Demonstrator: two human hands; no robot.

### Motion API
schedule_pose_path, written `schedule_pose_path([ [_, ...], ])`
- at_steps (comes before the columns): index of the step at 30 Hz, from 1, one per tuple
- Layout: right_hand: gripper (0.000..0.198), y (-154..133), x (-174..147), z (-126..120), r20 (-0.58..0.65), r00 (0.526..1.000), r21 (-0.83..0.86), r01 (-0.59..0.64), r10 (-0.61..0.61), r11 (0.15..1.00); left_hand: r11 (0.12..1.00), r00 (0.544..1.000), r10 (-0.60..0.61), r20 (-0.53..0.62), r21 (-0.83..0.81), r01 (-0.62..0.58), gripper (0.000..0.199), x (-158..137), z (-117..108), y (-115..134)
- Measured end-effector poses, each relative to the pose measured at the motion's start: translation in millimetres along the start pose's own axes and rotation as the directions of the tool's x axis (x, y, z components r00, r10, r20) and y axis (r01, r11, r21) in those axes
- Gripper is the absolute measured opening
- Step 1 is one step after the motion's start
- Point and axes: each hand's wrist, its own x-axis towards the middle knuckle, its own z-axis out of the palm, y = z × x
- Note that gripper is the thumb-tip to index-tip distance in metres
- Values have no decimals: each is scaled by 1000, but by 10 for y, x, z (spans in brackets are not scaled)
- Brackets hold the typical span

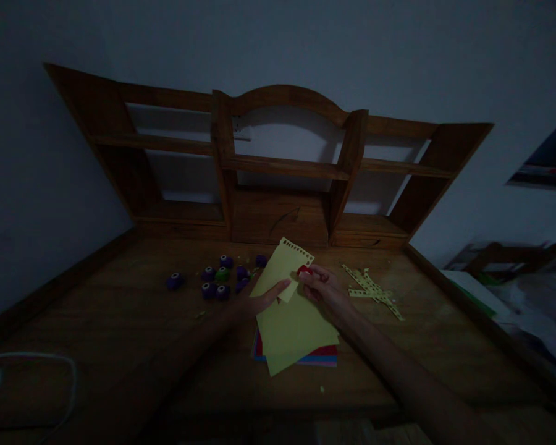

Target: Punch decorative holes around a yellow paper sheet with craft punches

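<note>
My right hand [322, 285] pinches a small red gadget [304, 271] at the right edge of the punched yellow sheet [274, 267] gripped in my left hand [267, 298], thumb on top. Beneath, another yellow sheet [294, 334] covers coloured papers [327, 357] near the desk's [204, 377] front edge; perforated strips [373, 292] lie toward its right edge.

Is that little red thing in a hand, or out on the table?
In the right hand: the fingers and thumb hold the red thing beside the yellow paper.
</note>
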Motion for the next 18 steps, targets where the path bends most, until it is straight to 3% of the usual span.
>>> schedule_pose_path([
  [9,31,-1,0,-14,-17,1000,-40,-23,23,999,997,997,-71,26,-8,71,60,-79,-14,122],
  [14,30,3,4,-9,-13,999,-27,-31,30,999,999,997,-41,-59,9,42,62,-85,-18,138],
  [18,31,24,28,-10,-18,1000,-42,-3,2,999,999,999,-42,-18,4,42,60,-91,-22,133],
])
